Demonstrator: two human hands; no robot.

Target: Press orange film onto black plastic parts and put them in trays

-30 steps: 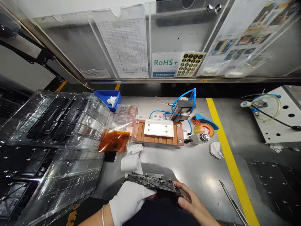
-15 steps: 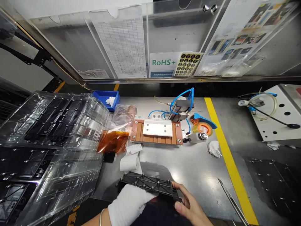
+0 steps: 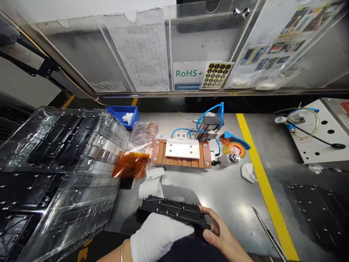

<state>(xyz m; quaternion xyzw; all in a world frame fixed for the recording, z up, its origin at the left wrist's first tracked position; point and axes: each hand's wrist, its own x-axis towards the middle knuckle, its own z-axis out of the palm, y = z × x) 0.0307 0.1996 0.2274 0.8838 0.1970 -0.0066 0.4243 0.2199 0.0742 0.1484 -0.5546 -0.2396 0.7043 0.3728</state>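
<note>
- Gloved left hand (image 3: 160, 233) is clenching the near long edge of a black plastic frame (image 3: 170, 208), and I'm seeing a firm grasp, with a thin bangle (image 3: 121, 251) circling the wrist.
- Bare right hand (image 3: 222, 234) is grasping the frame's right end, with its fingers (image 3: 209, 216) curling over the top edge.
- Frame is sitting between both hands at the near edge of a steel workbench (image 3: 226, 196), and I'm seeing rows of small round studs across its upper face.
- Long steel tweezers (image 3: 268, 233) are lying to the right of my right hand, just beside a yellow tape line (image 3: 268, 196).
- Curled white paper strip (image 3: 149, 189) and a printed label (image 3: 156, 173) are resting just beyond the frame.
- Amber film (image 3: 131, 164) is lying beside them, against a clear plastic bag (image 3: 141, 136).
- Stacked clear plastic trays (image 3: 71, 156) are filling my left side, holding more black frames.
- Copper-coloured slatted fixture (image 3: 160, 154) is standing mid-bench under a white plate (image 3: 182, 148), with blue pneumatic tubing (image 3: 209, 117) looping behind it.
- Orange tape roll (image 3: 233, 150) and a crumpled white cloth (image 3: 248, 173) are lying to its right.
- Blue plastic bin (image 3: 117, 114) is sitting at the far left of the bench, with white tissue inside.
- RoHS+ sign (image 3: 188, 74) and a printed checklist (image 3: 141, 51) are hanging on the far panel.
</note>
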